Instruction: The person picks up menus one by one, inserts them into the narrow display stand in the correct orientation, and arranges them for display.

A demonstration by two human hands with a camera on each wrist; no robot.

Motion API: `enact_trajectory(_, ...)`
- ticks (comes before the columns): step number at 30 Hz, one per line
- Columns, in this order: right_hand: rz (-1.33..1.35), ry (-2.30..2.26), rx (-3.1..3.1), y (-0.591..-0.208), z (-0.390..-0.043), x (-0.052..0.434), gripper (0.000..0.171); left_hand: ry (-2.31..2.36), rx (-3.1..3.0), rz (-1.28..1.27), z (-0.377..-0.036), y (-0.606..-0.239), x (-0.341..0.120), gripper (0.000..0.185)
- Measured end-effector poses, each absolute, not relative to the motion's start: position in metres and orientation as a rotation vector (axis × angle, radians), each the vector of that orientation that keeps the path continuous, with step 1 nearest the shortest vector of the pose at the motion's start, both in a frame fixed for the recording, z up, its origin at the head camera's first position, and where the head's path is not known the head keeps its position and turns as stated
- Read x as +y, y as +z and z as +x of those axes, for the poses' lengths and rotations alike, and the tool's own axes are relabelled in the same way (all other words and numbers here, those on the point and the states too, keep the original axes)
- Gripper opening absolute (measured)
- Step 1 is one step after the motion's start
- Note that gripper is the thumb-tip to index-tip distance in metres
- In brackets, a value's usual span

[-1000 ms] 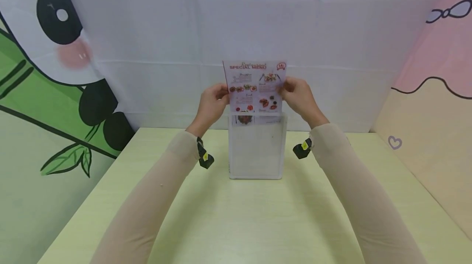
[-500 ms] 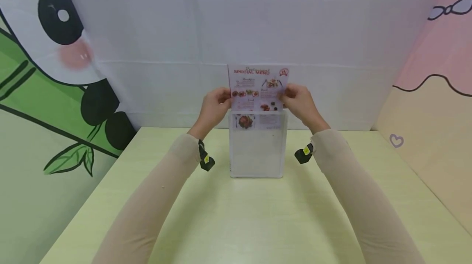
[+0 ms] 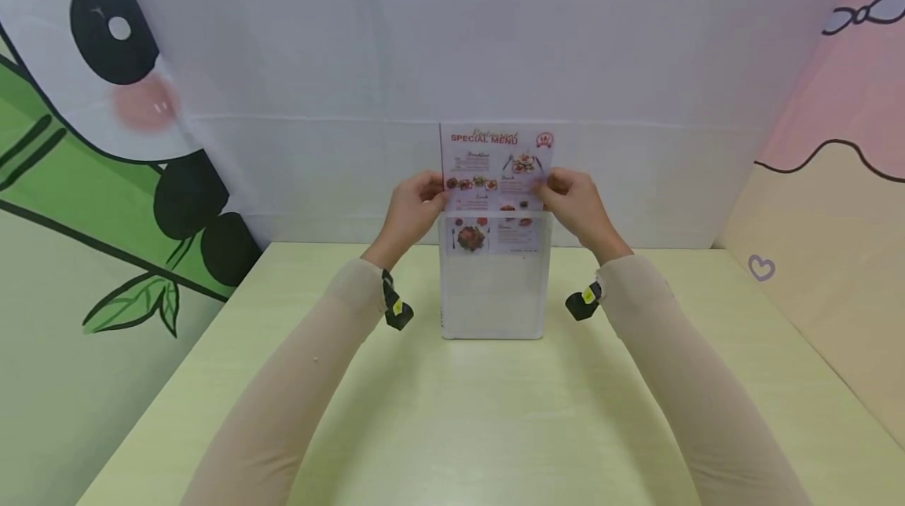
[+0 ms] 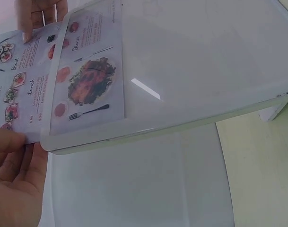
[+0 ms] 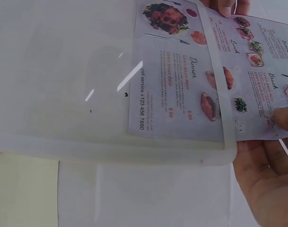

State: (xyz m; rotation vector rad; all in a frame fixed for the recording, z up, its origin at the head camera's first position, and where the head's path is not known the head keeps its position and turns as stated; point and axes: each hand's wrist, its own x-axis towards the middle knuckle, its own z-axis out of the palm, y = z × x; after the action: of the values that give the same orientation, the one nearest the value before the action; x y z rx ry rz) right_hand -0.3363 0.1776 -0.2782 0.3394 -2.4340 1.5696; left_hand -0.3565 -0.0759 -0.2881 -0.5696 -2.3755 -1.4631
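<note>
A printed menu sheet [image 3: 495, 168] stands upright, its lower part behind the clear front of a white-framed sign holder [image 3: 492, 294] on the table. My left hand [image 3: 415, 209] pinches the sheet's left edge just above the holder's top rim, thumb in front. On the opposite edge, my right hand [image 3: 576, 203] pinches at about the same height. Through the clear panel the left wrist view shows the menu's dish picture [image 4: 91, 80] inside the frame. In the right wrist view the bottom line of print [image 5: 142, 99] also lies behind the panel. Fingers behind the sheet are partly hidden.
The holder stands on a pale yellow-green table [image 3: 488, 419], near its back edge. Behind it hangs a creased white cloth [image 3: 495, 42]. Painted panels with a cartoon figure [image 3: 116, 34] and a pink pattern [image 3: 834, 97] flank the table. Black cameras [image 3: 399, 315] sit on both wrists.
The menu sheet has slid lower into the holder, with more of its print now behind the panel. Both hands have come down with it, and the sheet has straightened and shifted slightly right.
</note>
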Motion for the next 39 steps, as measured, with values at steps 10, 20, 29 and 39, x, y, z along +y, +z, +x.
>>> enact_trajectory(10, 0.370, 1.590, -2.434, -0.2828, -0.3369, 0.1792, 0.033, -1.517, -2.358, -0.567, -0.3550, -0.2880, -0.0761, 0.020)
enact_trajectory(20, 0.417, 1.550, -2.471, -0.2820, -0.3351, 0.1809, 0.030, -1.557, -2.323, -0.582, -0.3534, -0.2883, -0.0757, 0.020)
enact_trajectory(29, 0.366, 1.499, -2.504, -0.2801, -0.3358, 0.1807, 0.031, -1.631, -2.343, -0.531, -0.3529, -0.2875, -0.0742, 0.022)
enact_trajectory(39, 0.367, 1.488, -2.487, -0.2801, -0.3346, 0.1801, 0.028, -1.522, -2.357, -0.536, -0.3546, -0.2894, -0.0739, 0.019)
